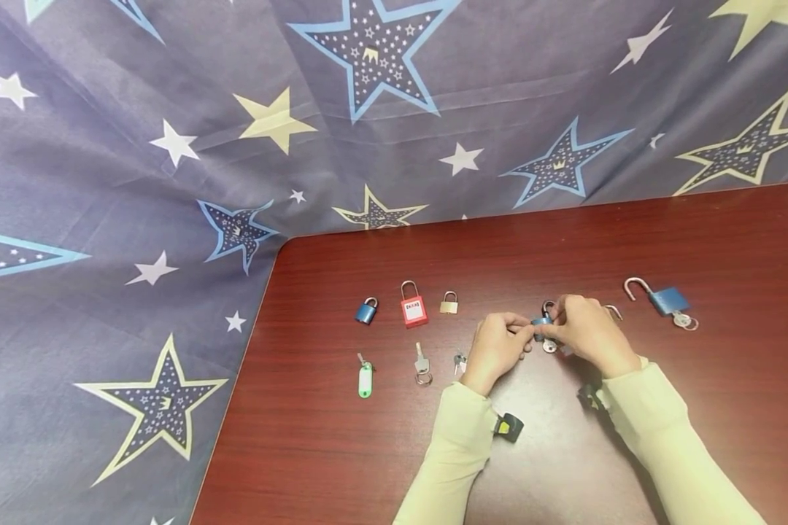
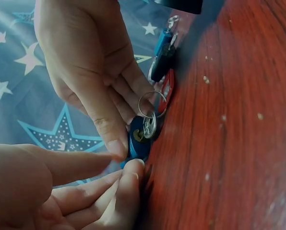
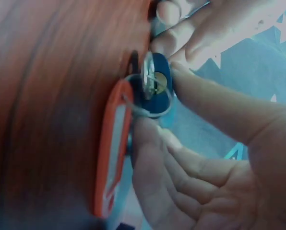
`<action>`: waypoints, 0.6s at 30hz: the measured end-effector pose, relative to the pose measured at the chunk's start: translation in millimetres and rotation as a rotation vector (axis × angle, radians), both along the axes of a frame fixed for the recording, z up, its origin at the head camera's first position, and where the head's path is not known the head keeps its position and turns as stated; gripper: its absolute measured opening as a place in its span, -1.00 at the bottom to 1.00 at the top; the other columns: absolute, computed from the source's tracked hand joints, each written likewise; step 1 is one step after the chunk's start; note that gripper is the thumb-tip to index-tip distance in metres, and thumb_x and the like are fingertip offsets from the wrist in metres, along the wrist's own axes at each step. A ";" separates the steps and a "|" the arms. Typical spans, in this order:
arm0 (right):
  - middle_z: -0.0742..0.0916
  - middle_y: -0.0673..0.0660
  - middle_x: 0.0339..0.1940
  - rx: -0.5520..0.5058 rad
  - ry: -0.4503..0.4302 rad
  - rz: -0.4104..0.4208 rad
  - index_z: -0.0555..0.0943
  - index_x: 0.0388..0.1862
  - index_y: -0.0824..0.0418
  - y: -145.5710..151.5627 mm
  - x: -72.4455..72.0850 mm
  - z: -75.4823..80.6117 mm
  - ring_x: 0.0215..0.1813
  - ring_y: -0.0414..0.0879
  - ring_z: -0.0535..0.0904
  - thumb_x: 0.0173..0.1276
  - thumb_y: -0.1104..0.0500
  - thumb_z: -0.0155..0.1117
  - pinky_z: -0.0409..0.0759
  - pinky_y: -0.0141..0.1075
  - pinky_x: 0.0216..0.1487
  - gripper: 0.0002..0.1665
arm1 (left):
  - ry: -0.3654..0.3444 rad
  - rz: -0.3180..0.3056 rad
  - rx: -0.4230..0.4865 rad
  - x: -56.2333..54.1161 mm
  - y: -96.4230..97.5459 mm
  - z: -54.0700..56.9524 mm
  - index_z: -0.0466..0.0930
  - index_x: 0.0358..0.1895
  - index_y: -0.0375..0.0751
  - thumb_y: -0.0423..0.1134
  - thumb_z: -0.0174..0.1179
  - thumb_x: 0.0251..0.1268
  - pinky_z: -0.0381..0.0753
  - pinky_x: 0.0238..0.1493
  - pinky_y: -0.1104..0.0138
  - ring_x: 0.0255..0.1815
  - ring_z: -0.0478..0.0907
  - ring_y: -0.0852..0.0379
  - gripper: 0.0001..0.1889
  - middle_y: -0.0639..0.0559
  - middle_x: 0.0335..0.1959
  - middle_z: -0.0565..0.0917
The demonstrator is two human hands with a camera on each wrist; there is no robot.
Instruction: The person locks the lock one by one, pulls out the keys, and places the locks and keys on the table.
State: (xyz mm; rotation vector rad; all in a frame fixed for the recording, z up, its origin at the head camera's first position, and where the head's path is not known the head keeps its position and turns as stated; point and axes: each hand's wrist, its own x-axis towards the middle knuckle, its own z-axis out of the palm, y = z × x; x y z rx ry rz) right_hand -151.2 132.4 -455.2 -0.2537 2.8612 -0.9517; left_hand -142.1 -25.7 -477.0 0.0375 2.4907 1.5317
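Observation:
Both hands meet at a blue padlock (image 1: 538, 329) with its dark shackle swung up. My right hand (image 1: 587, 332) holds the body between thumb and fingers. From the other end, the left hand (image 1: 497, 346) pinches the body with thumb and fingertips. A silver key (image 2: 150, 125) sits in the keyway on the padlock's bottom face. Its ring (image 2: 152, 104) carries a red-orange tag (image 3: 113, 148), which hangs beside the right fingers in the right wrist view. In the head view the right hand hides most of the tag.
Left of the hands lie a small blue padlock (image 1: 366, 311), a red padlock (image 1: 414, 310) and a brass padlock (image 1: 449, 304). Nearer are a green-tagged key (image 1: 365, 379), a ringed key (image 1: 422, 364) and small keys (image 1: 460, 362). At right lies a larger blue padlock (image 1: 668, 300), shackle open.

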 end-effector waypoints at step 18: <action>0.72 0.07 -0.40 -0.189 -0.049 0.122 0.62 -0.29 0.27 2.2 0.4 16.9 -0.33 -0.13 0.61 0.23 0.07 0.49 0.56 -0.26 -0.27 -0.70 | 0.099 0.050 0.239 -8.8 -7.6 3.1 0.59 0.15 -0.27 -0.17 -0.05 0.59 0.73 -0.22 0.33 -0.24 0.74 -0.03 -0.67 -0.21 -0.04 0.73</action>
